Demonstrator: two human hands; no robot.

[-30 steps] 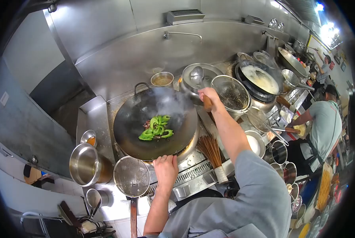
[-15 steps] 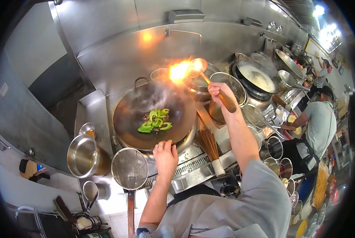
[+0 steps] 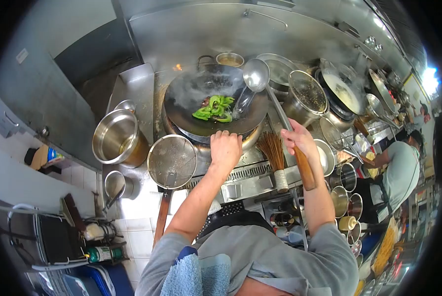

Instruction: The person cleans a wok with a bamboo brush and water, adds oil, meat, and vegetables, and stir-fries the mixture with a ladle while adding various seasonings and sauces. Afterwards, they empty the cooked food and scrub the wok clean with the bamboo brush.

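Two bare hands are working at a steaming wok (image 3: 181,103). The left hand (image 3: 226,149) is gripping its near edge, fingers curling over the rim, while the right hand (image 3: 301,140) is closing around the wooden handle of a long steel ladle (image 3: 256,75). Ahead of the left hand, green vegetable slices (image 3: 215,107) are lying heaped with a few dark pieces inside the wok. Forward and left of the right hand, the ladle's bowl is hanging over the wok, and clear liquid (image 3: 241,104) is streaming below it. Between the hands, a bamboo wok brush (image 3: 271,148) is resting; left of the left hand, a wire-mesh strainer (image 3: 172,160) is sitting beside a steel pot (image 3: 120,135).
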